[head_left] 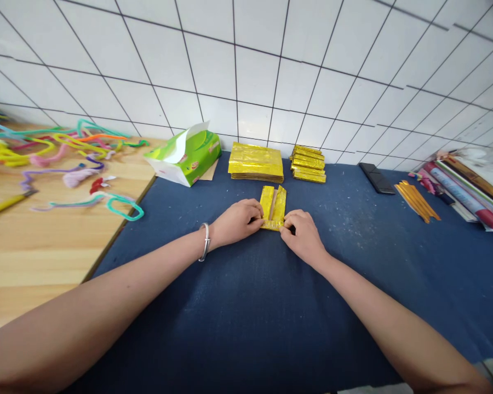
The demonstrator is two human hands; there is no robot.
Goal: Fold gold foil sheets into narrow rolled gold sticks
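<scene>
Gold foil sheet [277, 207], folded, flat on blue surface [230, 306]; I see left hand [239, 220] and right hand [304, 235] pinching its 2 near corners. Green-white tissue packet [188, 155] behind, white tissue poking from top.

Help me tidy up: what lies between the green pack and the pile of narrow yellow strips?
The head view shows a stack of wider yellow sheets between the green pack and that pile.

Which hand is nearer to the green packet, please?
Left. The left hand is in front of the green packet, towards its right; the right hand is farther right, across the folded gold paper.
</scene>
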